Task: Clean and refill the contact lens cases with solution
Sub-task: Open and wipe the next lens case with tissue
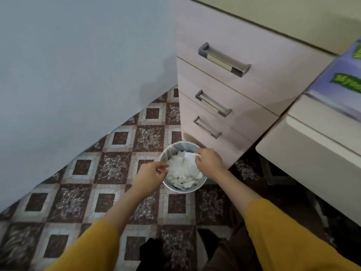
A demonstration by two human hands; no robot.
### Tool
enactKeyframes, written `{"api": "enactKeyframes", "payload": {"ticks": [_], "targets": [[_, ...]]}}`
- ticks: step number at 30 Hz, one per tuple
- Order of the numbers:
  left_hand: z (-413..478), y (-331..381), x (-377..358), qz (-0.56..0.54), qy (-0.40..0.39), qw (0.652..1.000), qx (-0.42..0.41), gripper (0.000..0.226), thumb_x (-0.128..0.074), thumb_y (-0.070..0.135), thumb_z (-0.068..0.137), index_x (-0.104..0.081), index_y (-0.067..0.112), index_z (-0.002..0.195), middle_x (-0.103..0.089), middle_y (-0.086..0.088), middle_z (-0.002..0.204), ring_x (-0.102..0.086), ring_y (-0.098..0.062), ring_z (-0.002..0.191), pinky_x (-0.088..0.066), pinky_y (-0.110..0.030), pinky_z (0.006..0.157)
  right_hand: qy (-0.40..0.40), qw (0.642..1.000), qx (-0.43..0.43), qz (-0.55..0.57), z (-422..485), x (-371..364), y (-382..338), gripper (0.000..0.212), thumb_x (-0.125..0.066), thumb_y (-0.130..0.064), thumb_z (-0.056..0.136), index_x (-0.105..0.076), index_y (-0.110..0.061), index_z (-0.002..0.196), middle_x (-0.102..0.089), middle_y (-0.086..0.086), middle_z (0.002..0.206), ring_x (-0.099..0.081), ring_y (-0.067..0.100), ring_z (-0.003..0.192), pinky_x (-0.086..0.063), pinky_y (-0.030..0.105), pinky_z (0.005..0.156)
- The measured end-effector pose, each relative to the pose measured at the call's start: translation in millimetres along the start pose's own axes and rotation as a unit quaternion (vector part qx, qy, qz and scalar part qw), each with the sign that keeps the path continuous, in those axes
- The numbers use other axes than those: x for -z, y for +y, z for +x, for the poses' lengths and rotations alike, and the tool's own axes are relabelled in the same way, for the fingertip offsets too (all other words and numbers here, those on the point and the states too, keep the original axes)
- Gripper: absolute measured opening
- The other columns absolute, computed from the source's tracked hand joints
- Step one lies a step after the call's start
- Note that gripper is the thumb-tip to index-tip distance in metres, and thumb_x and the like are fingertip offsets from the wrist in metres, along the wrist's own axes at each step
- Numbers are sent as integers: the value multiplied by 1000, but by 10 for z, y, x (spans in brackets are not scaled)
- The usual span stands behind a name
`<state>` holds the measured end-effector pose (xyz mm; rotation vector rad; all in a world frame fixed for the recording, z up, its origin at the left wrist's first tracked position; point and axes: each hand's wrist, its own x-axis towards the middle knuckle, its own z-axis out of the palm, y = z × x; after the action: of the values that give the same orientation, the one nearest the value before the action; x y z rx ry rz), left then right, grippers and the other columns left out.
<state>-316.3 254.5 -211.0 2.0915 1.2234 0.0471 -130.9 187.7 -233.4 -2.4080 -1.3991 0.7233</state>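
Right grip point(208, 159) pinching tissue point(190, 157) over bin point(183, 190), left grip point(154, 173) curled beside

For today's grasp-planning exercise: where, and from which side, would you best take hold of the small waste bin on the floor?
Probably its rim, from above on the near side. The waste bin stands upright and round, crumpled tissues fill its middle, and the drawer unit crowds its far side.
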Motion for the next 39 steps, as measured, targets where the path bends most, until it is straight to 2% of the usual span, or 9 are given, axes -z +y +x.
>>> {"api": "enactKeyframes", "payload": {"ticks": [7,12,17,24,27,30,33,36,39], "targets": [[71,-98,10,0,-14,1000,24,24,-56,21,90,-65,13,111,-68,-2,100,-58,-9,82,-47,-23,78,-16,998,8,55,292,-71,-31,39,-56,-32,88,-56,-5,116,-58,12,116,-53,27,107,-42,33,85],[100,-69,0,-6,-24,999,30,25,-56,23,90,-65,13,112,-68,-1,102,-58,-8,81,-47,-22,76,-50,997,9,59,260,-112,69,51,-58,-40,87,-51,-13,129,-57,6,127,-51,23,116,-40,28,90],[40,77,26,-5,-26,1000,12,26,-56,22,90,-65,12,112,-68,-3,103,-56,-7,81,-42,-19,76,-55,997,14,51,83,4,71,52,-59,-44,84,-51,-20,130,-58,2,127,-52,20,115,-42,30,91],[-223,393,229,-17,2,999,-32,23,-57,21,90,-67,12,109,-69,-3,101,-57,-8,83,-42,-18,73,-19,996,42,75,-396,380,-109,46,-60,-39,86,-57,-12,123,-58,3,127,-52,19,115,-41,28,94],[-368,565,326,-13,19,997,-75,20,-58,20,89,-69,13,105,-69,1,98,-58,-3,81,-38,-5,67,3,995,74,67,-709,591,-205,38,-60,-37,86,-62,-13,115,-63,4,115,-57,20,104,-44,29,85],[-504,812,434,-13,36,992,-118,17,-59,19,88,-69,16,101,-68,5,92,-56,4,75,-38,-4,66,35,991,111,69,-1035,849,-260,36,-60,-38,86,-63,-14,112,-64,5,108,-57,21,100,-46,33,82],[-615,1172,554,-15,50,985,-164,18,-59,19,88,-68,16,103,-66,8,88,-55,6,71,-45,-13,73,73,987,132,60,-1358,1207,-274,44,-57,-40,88,-57,-14,123,-59,2,122,-53,17,111,-40,28,91],[-695,1610,657,-26,73,972,-222,16,-61,18,87,-69,15,100,-63,12,80,-54,8,68,-41,-3,66,142,977,147,59,-1654,1634,-210,44,-58,-37,88,-56,-13,124,-59,2,125,-52,17,114,-32,17,87],[-734,2071,665,-33,79,958,-273,16,-63,18,86,-70,14,99,-66,8,82,-56,4,72,-41,-8,69,226,964,132,47,-1940,2069,-53,43,-60,-37,87,-58,-14,123,-59,1,125,-53,16,113,-35,21,89]]}}
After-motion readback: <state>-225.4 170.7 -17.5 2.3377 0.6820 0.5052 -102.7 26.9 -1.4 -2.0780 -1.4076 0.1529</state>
